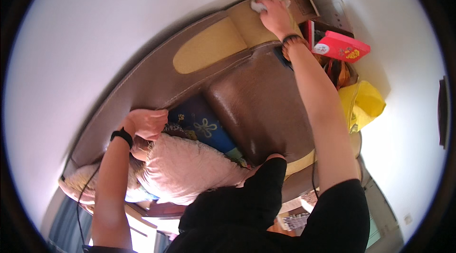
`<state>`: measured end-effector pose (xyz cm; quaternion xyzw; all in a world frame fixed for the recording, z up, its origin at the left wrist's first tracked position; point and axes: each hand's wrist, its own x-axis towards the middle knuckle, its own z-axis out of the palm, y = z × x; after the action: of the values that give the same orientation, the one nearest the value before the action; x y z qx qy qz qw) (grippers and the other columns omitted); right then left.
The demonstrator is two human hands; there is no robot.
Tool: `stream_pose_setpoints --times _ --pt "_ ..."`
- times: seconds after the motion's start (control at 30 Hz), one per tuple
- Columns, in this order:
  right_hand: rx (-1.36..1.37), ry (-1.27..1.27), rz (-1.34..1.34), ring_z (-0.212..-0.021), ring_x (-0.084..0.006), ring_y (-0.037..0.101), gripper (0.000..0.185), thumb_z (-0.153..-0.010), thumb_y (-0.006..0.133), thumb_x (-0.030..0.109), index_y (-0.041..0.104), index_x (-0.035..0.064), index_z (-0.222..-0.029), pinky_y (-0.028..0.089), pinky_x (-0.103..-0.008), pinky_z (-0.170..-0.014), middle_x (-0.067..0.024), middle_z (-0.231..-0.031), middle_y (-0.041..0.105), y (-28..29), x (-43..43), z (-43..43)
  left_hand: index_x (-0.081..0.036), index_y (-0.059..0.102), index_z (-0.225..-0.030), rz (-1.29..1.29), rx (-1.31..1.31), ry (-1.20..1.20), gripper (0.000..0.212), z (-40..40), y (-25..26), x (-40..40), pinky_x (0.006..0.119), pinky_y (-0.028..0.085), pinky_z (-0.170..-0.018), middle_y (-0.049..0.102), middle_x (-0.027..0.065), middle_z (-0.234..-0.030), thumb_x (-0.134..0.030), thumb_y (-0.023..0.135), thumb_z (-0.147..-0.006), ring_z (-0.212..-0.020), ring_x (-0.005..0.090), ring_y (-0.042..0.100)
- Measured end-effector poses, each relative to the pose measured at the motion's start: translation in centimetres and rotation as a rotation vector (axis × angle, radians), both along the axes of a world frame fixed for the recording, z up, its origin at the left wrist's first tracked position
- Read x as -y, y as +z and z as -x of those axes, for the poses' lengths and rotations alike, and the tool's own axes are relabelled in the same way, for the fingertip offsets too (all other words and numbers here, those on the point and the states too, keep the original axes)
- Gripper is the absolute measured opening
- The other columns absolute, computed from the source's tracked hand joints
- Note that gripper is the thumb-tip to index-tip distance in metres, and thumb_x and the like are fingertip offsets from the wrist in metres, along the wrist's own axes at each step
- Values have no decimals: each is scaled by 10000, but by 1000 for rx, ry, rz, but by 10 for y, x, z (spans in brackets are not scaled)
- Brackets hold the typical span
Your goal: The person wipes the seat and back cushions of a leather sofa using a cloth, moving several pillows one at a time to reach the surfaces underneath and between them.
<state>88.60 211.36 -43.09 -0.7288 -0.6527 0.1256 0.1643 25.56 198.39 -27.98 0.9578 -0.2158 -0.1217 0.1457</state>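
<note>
My right hand (pixel 276 16) is stretched to the top of the backrest of a brown leather sofa (pixel 263 96). A white cloth or tissue (pixel 257 4) is under its fingers, pressed on a tan panel (pixel 262 25) near the sofa's corner. My left hand (pixel 148 123) is curled into a fist against the lower part of the backrest, just above a pink cushion (pixel 196 167). Nothing can be seen held in it. Behind the pink cushion lies a dark blue cushion (pixel 205 124) with flower embroidery. My bare knee (pixel 276 156) rests on the seat.
Beyond the sofa's right arm are a cardboard box (pixel 301 1), a red printed box (pixel 343 48) and a yellow bag (pixel 363 105). A dark flat object (pixel 282 57) is partly hidden by my right wrist. White wall (pixel 117 14) runs behind the backrest. A fluffy cushion (pixel 83 180) sits at left.
</note>
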Motion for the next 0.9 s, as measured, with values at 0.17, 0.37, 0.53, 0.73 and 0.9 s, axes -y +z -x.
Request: stream_pose_setpoints --times 0.17,0.37,0.53,0.73,0.9 --pt "31 237 -9 -1524 -487 701 438 -1055 849 13 928 212 -1438 621 -622 -1325 -151 -1486 806 4 138 -45 -169 910 -929 38 81 51 389 -5 -14 2 540 531 -1411 896 69 -1102 -507 794 -1083 -1280 346 834" --pt "-291 245 454 -1381 -463 794 400 -1036 785 40 942 107 -1397 645 -555 -1226 -198 -1345 880 21 234 -102 -144 970 -1018 -82 30 26 482 5 -7 11 549 481 -1483 945 53 -1176 -570 778 -1135 -1364 328 836" --pt "-563 -152 437 -1344 -428 844 481 -1084 769 128 891 72 -1546 661 -530 -1185 -210 -1398 911 -3 131 -165 -143 1011 -1081 -125 -66 -11 561 11 4 19 548 401 -1558 988 43 -1219 -632 748 -1163 -1441 311 838" --pt "-79 -326 88 -1375 -395 861 615 -1147 757 230 813 60 -1735 666 -527 -1185 -218 -1507 915 -20 -49 -174 -159 981 -1027 -157 28 -20 549 -16 0 9 562 417 -1531 971 62 -1185 -619 732 -1196 -1398 303 838" --pt "87 -245 73 -1623 -558 745 598 -1186 743 246 792 146 -1774 601 -631 -1383 -299 -1694 818 -39 -40 -115 -167 1002 -1087 -188 -63 -48 568 -13 -5 -4 590 346 -1572 1000 39 -1243 -616 683 -1226 -1457 280 837"
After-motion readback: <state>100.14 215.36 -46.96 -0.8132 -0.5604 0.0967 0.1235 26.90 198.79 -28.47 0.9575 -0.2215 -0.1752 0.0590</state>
